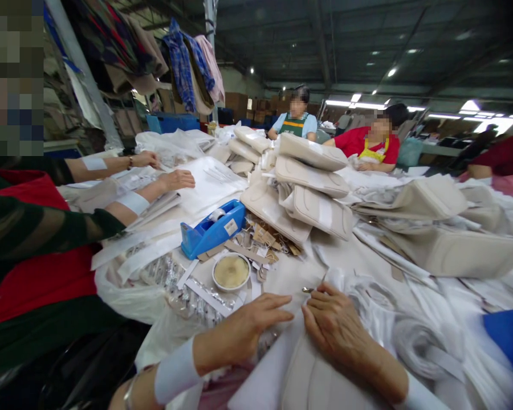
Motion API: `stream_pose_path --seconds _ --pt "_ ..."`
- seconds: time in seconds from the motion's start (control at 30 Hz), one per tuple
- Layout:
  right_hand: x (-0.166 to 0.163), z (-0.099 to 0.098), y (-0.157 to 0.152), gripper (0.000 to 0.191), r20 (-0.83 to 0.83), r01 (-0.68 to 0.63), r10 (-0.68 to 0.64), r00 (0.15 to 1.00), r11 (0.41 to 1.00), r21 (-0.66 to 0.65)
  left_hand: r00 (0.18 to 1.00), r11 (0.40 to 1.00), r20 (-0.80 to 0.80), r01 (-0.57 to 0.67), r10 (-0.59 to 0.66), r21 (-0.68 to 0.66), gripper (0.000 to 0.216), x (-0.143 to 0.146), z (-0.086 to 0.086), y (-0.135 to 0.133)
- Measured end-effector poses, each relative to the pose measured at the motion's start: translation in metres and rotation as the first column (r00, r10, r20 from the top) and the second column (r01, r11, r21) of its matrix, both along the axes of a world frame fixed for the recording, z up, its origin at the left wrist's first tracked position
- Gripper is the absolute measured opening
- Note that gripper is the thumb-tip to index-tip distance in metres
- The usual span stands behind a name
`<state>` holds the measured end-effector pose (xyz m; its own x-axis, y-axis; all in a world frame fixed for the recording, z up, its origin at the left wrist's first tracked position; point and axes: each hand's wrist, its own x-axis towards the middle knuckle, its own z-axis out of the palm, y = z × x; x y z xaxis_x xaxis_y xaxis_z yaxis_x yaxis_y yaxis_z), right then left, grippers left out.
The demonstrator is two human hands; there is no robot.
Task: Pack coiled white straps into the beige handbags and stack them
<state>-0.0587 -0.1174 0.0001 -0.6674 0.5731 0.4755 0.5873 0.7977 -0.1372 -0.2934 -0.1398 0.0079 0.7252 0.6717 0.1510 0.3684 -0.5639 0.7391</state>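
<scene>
My left hand (252, 323) hovers at the lower middle over white wrapping, its fingers stretched forward and apart with nothing in them. Close to it, my right hand (336, 322) has its fingers curled at the upper edge of a beige bag (320, 381). A small shiny metal piece (308, 290) sticks out at the right fingertips; the rest of it is hidden. White sheeting (265, 370) lies beside the bag, under my left hand. A round tub of yellowish paste (231, 271) sits just beyond that hand.
A blue tape dispenser (214, 228) stands beside scattered tags (265, 236). Stacked beige bags (310, 173) rise mid-table, and more bags (427, 228) lie right. A rolled white strip (419, 344) lies near my right forearm. At left, a co-worker's hands (175, 180) touch white sheets; other people sit opposite.
</scene>
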Motion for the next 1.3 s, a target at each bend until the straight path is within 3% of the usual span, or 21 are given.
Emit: stream_pose_path --seconds 0.13,0.23,0.37,0.5,0.63,0.73,0.9,1.0,1.17,1.3 --pt "0.000 0.003 0.000 0.041 0.005 -0.012 0.012 1.000 1.000 -0.003 0.979 0.975 -0.065 0.198 -0.192 0.098 0.060 -0.031 0.002 -0.025" --pt "0.001 0.002 0.001 0.040 0.021 -0.007 0.007 1.000 1.000 -0.002 0.973 0.971 0.052 0.218 -0.224 0.099 0.039 -0.027 -0.009 -0.034" --pt "0.001 0.001 0.002 0.041 0.022 -0.018 0.018 1.000 1.000 -0.010 0.951 0.988 0.267 0.147 -0.153 0.045 0.026 -0.009 -0.022 -0.032" --pt "0.001 0.006 0.003 0.041 0.026 -0.043 0.044 0.999 0.998 -0.049 0.915 0.979 0.390 0.164 -0.107 -0.117 0.027 0.002 -0.023 -0.027" --pt "0.002 0.015 0.004 0.036 0.072 -0.130 0.147 0.987 0.971 -0.203 0.927 0.940 0.376 0.117 0.012 -0.320 0.026 0.006 -0.022 -0.028" --pt "0.004 0.021 0.003 0.034 -0.006 -0.214 0.225 0.974 0.917 -0.337 0.934 0.899 0.340 0.053 0.109 -0.435 0.021 0.009 -0.022 -0.029" --pt "0.005 0.025 0.000 0.035 -0.081 -0.232 0.218 0.973 0.887 -0.399 0.917 0.793 0.252 -0.102 0.309 -0.601 0.014 0.022 -0.025 -0.033" --pt "0.007 0.027 0.000 0.033 -0.062 -0.207 0.200 0.978 0.886 -0.415 0.899 0.769 0.227 -0.165 0.375 -0.617 0.011 0.030 -0.027 -0.034" --pt "0.009 0.029 -0.001 0.032 -0.073 -0.213 0.201 0.977 0.890 -0.404 0.884 0.789 0.114 -0.339 0.454 -0.512 0.011 0.040 -0.021 -0.029" --pt "0.012 0.031 -0.001 0.023 -0.122 -0.199 0.163 0.979 0.886 -0.418 0.885 0.774 0.094 -0.343 0.456 -0.532 0.018 0.044 -0.019 -0.025"
